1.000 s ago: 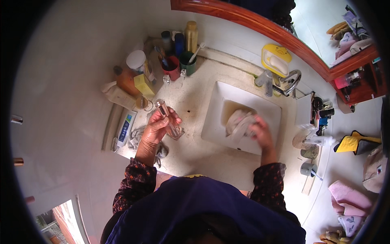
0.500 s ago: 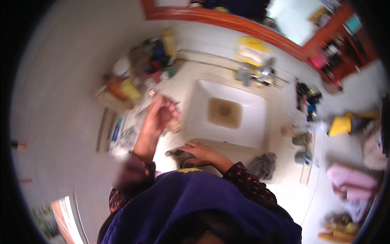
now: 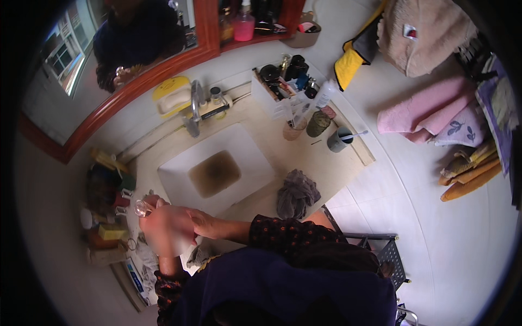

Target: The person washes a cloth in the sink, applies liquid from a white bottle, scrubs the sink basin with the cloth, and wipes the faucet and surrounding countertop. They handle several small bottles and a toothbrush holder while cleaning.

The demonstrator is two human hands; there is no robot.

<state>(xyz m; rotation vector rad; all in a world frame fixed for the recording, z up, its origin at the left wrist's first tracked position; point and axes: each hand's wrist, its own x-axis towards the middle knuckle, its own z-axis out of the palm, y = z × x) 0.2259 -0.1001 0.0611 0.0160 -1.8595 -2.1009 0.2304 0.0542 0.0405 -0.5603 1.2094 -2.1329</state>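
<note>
My left hand point(image 3: 163, 247) is raised over the counter's near left, beside the sink point(image 3: 253, 157), which has brownish water or residue at its bottom. Its fingers are closed around a small clear glass object point(image 3: 142, 208) that sticks out at the far side; its exact kind is not plain. My right hand point(image 3: 206, 224) comes in from the right and meets the left one. A blurred patch hides the right fingers and what lies between the hands. Below them, a grey cloth point(image 3: 200, 256) lies at the counter's near edge. Another crumpled grey cloth point(image 3: 298, 194) sits right of the sink.
A faucet point(image 3: 196, 100) stands behind the sink, next to a yellow soap dish point(image 3: 173, 96). Cups, one with a toothbrush point(image 3: 354, 135), and a bottle point(image 3: 326, 93) are at the right. Jars and boxes point(image 3: 111, 232) crowd the left. Towels point(image 3: 424, 111) hang on the right wall.
The view has swung to the right. My right hand has left the grey cloth at the counter edge and come up to my left hand.
</note>
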